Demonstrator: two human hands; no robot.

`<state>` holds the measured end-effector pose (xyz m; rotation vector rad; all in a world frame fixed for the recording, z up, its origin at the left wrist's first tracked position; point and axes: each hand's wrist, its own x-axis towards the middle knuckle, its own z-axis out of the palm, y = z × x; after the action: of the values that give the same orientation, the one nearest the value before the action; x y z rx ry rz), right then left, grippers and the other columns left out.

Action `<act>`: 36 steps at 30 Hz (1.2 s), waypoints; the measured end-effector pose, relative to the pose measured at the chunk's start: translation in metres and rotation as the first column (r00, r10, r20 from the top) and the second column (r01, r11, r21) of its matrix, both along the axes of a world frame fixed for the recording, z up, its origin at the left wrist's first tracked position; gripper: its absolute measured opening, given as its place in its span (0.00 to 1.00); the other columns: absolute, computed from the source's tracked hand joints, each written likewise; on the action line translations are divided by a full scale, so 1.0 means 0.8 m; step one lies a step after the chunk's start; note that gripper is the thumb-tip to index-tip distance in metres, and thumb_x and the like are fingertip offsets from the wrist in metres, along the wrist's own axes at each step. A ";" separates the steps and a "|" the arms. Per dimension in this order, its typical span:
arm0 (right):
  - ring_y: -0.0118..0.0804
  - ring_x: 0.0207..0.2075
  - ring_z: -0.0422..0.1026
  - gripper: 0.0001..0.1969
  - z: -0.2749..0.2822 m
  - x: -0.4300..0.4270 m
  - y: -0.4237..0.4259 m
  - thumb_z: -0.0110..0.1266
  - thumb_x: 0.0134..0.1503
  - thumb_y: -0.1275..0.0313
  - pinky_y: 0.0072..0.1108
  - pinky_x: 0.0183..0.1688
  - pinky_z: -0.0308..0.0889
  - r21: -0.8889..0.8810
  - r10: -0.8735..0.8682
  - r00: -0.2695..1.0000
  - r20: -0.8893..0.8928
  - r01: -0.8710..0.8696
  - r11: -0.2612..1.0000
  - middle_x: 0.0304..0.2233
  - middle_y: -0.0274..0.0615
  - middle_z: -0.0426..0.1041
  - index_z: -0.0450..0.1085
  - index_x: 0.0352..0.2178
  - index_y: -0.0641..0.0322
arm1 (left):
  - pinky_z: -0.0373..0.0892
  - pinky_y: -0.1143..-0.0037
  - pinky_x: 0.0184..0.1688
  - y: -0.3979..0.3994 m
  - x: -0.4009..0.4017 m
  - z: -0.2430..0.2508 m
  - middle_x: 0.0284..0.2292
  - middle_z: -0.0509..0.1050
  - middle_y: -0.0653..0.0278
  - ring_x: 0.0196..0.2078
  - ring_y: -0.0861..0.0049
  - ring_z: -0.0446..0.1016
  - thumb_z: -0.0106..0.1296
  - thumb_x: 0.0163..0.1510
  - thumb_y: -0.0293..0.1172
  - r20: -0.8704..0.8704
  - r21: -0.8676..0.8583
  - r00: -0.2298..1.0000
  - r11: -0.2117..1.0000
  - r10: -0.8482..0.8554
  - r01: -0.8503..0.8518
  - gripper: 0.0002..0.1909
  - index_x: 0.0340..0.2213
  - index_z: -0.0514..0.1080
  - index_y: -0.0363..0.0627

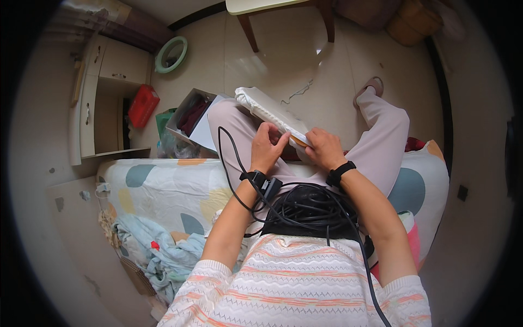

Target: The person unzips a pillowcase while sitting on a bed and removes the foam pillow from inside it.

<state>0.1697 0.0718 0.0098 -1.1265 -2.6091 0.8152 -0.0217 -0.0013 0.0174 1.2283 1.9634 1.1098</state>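
A flat rectangular object in a white cover point(276, 108) rests across my lap, tilted, its far end by my left knee. The cover's edge on my left is gathered, and a strip of orange-yellow shows at the near end. My right hand point(325, 148) grips the near right corner, thumb on top. Beside the gathered edge is my left hand point(267, 145), fingers curled and thumb tip touching the edge. Whether it pinches the cover is hidden. Both wrists wear black straps, and a black cable point(229, 143) loops from the left one.
Coiled cable lies on a black pouch point(310, 208) at my waist. An open box point(194, 116) with dark red cloth stands by my left knee. A red box point(144, 106) sits near the cabinet point(116, 81). Pale string point(298, 92) lies on the floor. Beneath me is a patterned bed point(163, 180).
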 end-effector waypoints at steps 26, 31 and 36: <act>0.43 0.38 0.72 0.10 -0.004 -0.005 -0.008 0.57 0.45 0.71 0.37 0.34 0.70 0.058 -0.024 0.998 0.062 0.020 0.998 0.33 0.40 0.70 0.67 0.30 0.58 | 0.74 0.83 0.30 -0.004 -0.008 -0.014 0.25 0.75 0.66 0.26 0.81 0.78 0.51 0.57 0.22 0.447 -0.015 0.891 0.997 0.080 -0.082 0.04 0.29 0.68 0.36; 0.44 0.38 0.72 0.10 -0.003 -0.004 -0.009 0.57 0.45 0.71 0.37 0.34 0.70 0.055 -0.026 0.998 0.059 0.023 0.998 0.33 0.41 0.70 0.67 0.30 0.59 | 0.71 0.84 0.32 -0.004 -0.011 -0.019 0.28 0.74 0.69 0.28 0.86 0.73 0.59 0.54 0.25 0.231 -0.013 0.973 1.000 0.001 0.002 0.09 0.34 0.69 0.38; 0.45 0.38 0.72 0.10 -0.001 -0.002 -0.008 0.57 0.45 0.71 0.37 0.34 0.70 0.055 -0.021 0.999 0.032 0.019 0.998 0.33 0.41 0.70 0.67 0.30 0.59 | 0.68 0.82 0.31 -0.003 -0.012 -0.023 0.25 0.74 0.69 0.26 0.86 0.70 0.61 0.52 0.28 0.196 -0.038 0.980 0.999 0.030 -0.023 0.10 0.31 0.70 0.39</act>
<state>0.1679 0.0655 0.0088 -1.1591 -2.6251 0.7233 -0.0310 -0.0033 -0.0007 1.0346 1.8461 1.1585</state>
